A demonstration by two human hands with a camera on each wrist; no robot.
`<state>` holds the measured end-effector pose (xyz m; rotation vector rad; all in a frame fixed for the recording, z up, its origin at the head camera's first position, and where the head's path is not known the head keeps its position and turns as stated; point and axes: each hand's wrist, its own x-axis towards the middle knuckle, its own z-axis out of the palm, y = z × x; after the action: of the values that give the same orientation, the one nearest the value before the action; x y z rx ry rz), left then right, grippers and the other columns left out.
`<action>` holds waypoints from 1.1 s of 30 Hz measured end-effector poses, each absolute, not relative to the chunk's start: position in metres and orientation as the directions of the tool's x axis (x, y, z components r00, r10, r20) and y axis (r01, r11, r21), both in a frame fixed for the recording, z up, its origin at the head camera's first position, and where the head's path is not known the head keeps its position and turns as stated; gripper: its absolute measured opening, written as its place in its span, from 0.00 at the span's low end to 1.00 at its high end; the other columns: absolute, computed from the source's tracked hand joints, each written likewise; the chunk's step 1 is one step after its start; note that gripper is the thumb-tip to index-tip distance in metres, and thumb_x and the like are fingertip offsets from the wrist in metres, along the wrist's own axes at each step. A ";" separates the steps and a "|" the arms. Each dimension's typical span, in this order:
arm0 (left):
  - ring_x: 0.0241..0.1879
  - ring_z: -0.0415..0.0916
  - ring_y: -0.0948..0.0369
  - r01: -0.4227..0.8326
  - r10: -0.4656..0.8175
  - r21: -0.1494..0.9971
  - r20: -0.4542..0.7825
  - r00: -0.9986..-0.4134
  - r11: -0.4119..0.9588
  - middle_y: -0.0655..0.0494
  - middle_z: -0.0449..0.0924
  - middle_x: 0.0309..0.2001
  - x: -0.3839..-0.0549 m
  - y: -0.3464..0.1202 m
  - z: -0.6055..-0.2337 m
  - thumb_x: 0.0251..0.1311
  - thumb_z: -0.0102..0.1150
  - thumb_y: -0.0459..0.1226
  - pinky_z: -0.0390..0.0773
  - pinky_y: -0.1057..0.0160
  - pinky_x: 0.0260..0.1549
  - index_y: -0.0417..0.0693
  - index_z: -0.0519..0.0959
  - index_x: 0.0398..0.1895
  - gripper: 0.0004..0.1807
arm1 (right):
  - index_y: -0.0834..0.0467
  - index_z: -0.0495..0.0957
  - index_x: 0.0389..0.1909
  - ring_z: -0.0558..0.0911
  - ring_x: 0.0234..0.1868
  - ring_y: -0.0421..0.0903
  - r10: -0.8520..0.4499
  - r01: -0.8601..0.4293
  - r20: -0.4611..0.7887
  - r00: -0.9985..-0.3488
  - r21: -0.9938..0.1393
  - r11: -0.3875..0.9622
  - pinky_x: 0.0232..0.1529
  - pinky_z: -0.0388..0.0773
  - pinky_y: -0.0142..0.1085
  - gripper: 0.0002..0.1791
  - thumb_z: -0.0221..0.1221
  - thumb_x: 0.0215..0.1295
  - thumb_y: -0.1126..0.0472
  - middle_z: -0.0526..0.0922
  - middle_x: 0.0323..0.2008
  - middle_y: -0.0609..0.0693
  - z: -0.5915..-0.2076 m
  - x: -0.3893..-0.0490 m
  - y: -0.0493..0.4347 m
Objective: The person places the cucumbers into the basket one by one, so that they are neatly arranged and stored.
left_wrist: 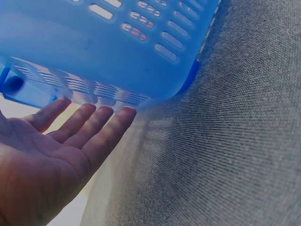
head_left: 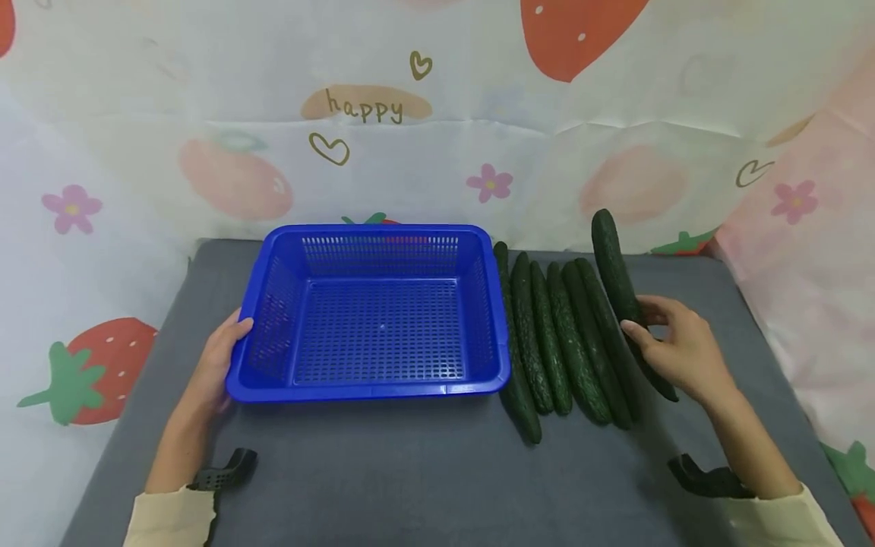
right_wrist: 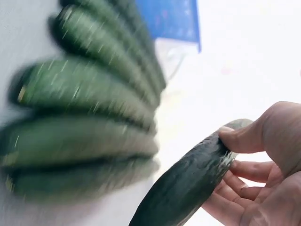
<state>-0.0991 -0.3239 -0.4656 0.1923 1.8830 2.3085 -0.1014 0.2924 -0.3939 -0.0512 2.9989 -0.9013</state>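
Note:
A blue plastic basket (head_left: 383,391) with slotted walls sits left of centre, and nothing lies in it. My left hand (head_left: 217,357) holds its left side, thumb over the rim; in the left wrist view the fingers (left_wrist: 110,129) reach along the outer wall. My right hand (head_left: 683,353) grips a dark green cucumber (head_left: 615,266) near its middle, thumb on one side and fingers on the other. This cucumber is tilted and raised above the table. Just left of it, several more cucumbers (head_left: 570,342) lie side by side, the leftmost one close against the basket.
Grey cloth (head_left: 383,471) covers the table. Behind it hangs a pale printed sheet (head_left: 410,175) with strawberries, flowers and hearts, which also runs along both sides. Black straps (head_left: 229,471) are on my wrists.

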 end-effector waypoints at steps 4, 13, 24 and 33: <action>0.46 0.88 0.64 -0.048 0.188 0.980 -0.011 -0.982 -0.193 0.60 0.87 0.52 -0.099 -0.323 -0.465 0.86 0.37 0.41 0.89 0.63 0.42 0.49 0.61 0.76 0.22 | 0.65 0.68 0.75 0.78 0.64 0.70 -0.074 -0.053 -0.008 -0.997 -0.609 0.791 0.53 0.80 0.64 0.32 0.60 0.79 0.52 0.77 0.66 0.72 -0.382 -0.099 0.273; 0.46 0.87 0.65 -0.051 0.170 0.988 -0.026 -0.985 -0.143 0.60 0.85 0.53 -0.101 -0.322 -0.459 0.86 0.38 0.44 0.88 0.64 0.41 0.37 0.50 0.83 0.32 | 0.62 0.70 0.74 0.79 0.62 0.65 -0.170 -0.179 0.074 -0.983 -0.610 0.771 0.50 0.81 0.62 0.30 0.62 0.78 0.54 0.78 0.65 0.68 -0.364 -0.110 0.238; 0.43 0.88 0.65 -0.042 0.173 0.982 -0.010 -0.985 -0.184 0.60 0.87 0.48 -0.094 -0.319 -0.465 0.86 0.37 0.41 0.89 0.64 0.40 0.52 0.67 0.70 0.17 | 0.60 0.74 0.72 0.80 0.61 0.60 -0.254 -0.239 0.064 -0.965 -0.616 0.751 0.53 0.84 0.59 0.27 0.63 0.77 0.56 0.80 0.64 0.62 -0.354 -0.114 0.209; 0.43 0.88 0.65 -0.047 0.147 0.975 -0.015 -0.989 -0.218 0.60 0.88 0.48 -0.096 -0.319 -0.464 0.85 0.38 0.40 0.89 0.64 0.40 0.55 0.69 0.69 0.17 | 0.57 0.75 0.71 0.83 0.40 0.53 -0.331 -0.321 0.087 -0.940 -0.557 0.766 0.34 0.76 0.44 0.26 0.63 0.77 0.55 0.83 0.60 0.59 -0.345 -0.125 0.181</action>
<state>-0.0956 -0.3193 -0.4640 0.1216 1.8816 2.3556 -0.1251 0.1814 -0.3449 -0.5421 2.9368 -0.9210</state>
